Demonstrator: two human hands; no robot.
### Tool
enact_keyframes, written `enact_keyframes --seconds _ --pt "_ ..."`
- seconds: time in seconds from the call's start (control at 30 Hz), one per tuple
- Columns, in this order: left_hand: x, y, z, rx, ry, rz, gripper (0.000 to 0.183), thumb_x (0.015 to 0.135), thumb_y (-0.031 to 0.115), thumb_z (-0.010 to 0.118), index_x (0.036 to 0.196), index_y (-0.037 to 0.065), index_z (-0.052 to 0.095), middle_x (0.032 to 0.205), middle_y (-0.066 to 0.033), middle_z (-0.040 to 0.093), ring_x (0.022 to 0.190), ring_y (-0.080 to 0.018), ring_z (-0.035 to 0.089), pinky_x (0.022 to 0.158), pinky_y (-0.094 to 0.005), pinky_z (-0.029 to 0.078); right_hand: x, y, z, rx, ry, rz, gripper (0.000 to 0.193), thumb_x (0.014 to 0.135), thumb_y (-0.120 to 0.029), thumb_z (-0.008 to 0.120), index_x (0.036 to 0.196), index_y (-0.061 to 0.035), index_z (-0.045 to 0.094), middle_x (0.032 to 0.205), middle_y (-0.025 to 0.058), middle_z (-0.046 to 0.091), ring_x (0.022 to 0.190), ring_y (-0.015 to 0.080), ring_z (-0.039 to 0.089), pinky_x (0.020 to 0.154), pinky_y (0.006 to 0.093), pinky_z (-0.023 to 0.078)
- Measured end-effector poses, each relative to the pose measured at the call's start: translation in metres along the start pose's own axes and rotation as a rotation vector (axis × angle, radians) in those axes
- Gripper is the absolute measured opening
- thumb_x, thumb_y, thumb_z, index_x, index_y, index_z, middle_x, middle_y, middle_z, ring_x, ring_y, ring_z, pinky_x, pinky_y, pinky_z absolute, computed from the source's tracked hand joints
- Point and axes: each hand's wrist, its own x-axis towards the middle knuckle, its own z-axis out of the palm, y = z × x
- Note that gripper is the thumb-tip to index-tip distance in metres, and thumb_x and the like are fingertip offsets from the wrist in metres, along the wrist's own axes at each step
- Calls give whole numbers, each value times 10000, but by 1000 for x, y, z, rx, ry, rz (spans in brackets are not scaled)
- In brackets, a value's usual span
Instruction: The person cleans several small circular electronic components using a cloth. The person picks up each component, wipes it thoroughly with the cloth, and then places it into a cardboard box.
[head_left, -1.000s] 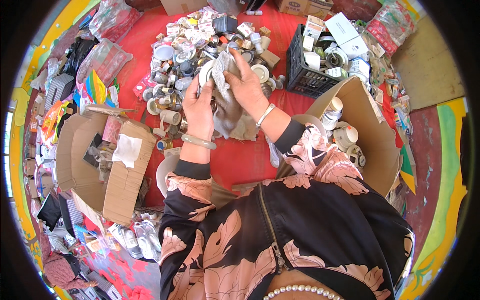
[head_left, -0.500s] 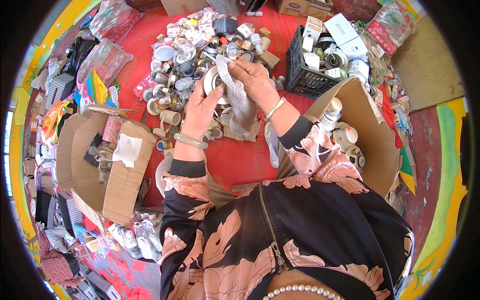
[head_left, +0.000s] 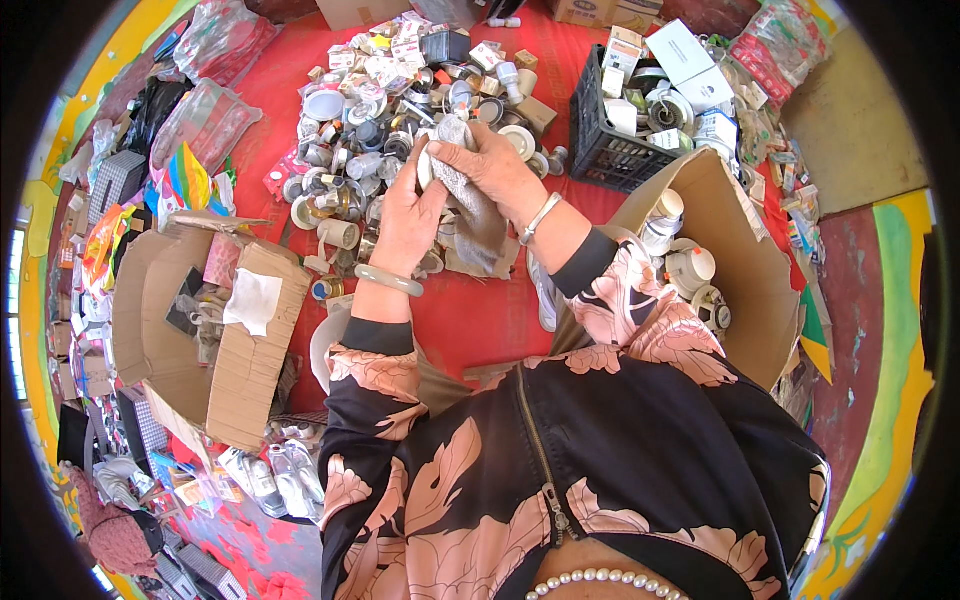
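Red cloth (head_left: 470,320) beneath; grey rag (head_left: 480,222) under thumb (head_left: 453,154) of right hand (head_left: 510,180)

Looks like a storeroom or sorting workshop for lamp fittings; cannot be pinned down more closely. Has a broad heap of apparent lamp fittings and small boxes (head_left: 323,105) lying directly on a red floor covering (head_left: 480,328). Holds more such goods in a black plastic slatted crate (head_left: 612,158) at upper right and in a large open cardboard box (head_left: 750,290) below it. Also has a torn-open carton (head_left: 250,375) at left, full clear plastic bags (head_left: 205,125) beyond it, and grey-and-white sneakers (head_left: 262,485) nearby. Is edged at right by a gaily painted green-and-yellow band (head_left: 880,310) beside maroon paint (head_left: 850,270).
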Motion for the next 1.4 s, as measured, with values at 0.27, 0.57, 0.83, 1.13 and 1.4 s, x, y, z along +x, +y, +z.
enact_keyframes --seconds 0.27,0.57,0.83,1.13,1.4 --pt "-5 11 6 -401 61 -191 443 834 13 544 1264 1 438 1079 -54 564 929 -102 540 784 -223 443 -1 -7 -6 -126 62 -58 403 817 -382 594 867 18 605 707 187 597 666 239 583 632 343 451" --pt "5 14 -10 -905 246 -207 308 828 27 582 1128 25 513 1050 -58 579 926 -151 575 758 -263 492 16 10 -37 -211 230 -49 356 849 -261 539 1042 38 558 996 239 595 913 342 567 817 372 420" --pt "1 10 -19 -907 306 -255 352 860 219 580 1158 55 489 1087 -83 584 954 -195 595 738 -306 531 2 -42 -37 436 212 304 321 839 -262 531 964 30 579 847 47 577 807 132 497 742 261 398" --pt "6 15 -10 -1031 343 -438 352 942 336 394 1090 43 522 1027 -60 603 898 -171 606 726 -306 530 4 -21 -10 -480 94 -605 185 780 -30 610 960 1 589 897 88 577 769 197 568 694 275 456" --pt "7 -4 -20 -1029 484 -383 297 947 263 387 1070 40 539 992 -57 618 867 -173 615 696 -301 533 -18 -13 20 -528 -4 -749 225 773 3 549 994 30 585 882 173 541 795 326 526 683 361 440"
